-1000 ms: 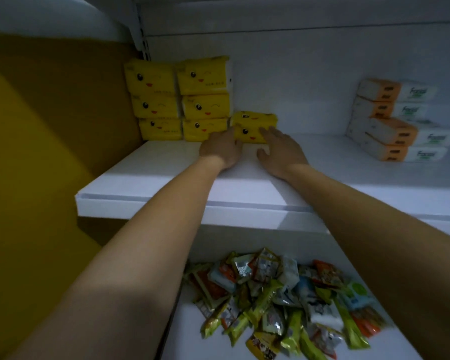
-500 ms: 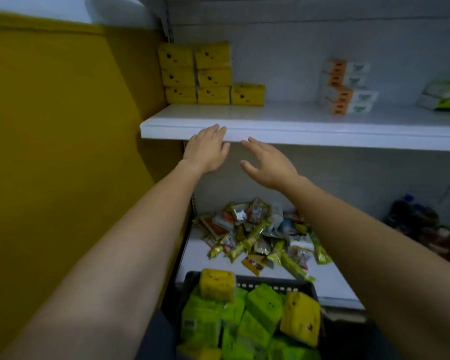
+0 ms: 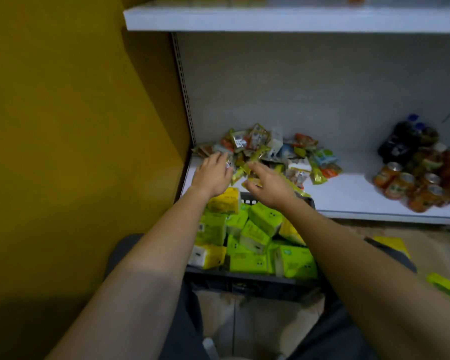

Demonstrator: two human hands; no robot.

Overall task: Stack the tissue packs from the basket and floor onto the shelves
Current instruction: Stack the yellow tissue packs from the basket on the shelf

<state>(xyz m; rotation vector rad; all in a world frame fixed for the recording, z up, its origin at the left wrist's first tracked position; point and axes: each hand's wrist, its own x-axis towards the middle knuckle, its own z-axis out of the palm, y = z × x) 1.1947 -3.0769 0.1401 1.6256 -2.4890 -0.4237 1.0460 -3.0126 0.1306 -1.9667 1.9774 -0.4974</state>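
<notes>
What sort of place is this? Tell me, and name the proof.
Likely a small shop being restocked: white shelving, a heap of snack packets and shrink-wrapped drink cans on its lower shelf.

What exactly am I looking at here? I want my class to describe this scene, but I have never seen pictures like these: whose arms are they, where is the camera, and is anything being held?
There is no machine here. The two bare arms belong to a person, and the camera is worn on that person's head, looking forward and down. The left hand and right hand are both open and hold nothing. They reach out over the far end of a dark basket full of green and yellow tissue packs. Beyond it, a white lower shelf carries a heap of snack packets, drink cans and dark bottles. A green pack lies on the floor at the right.
</notes>
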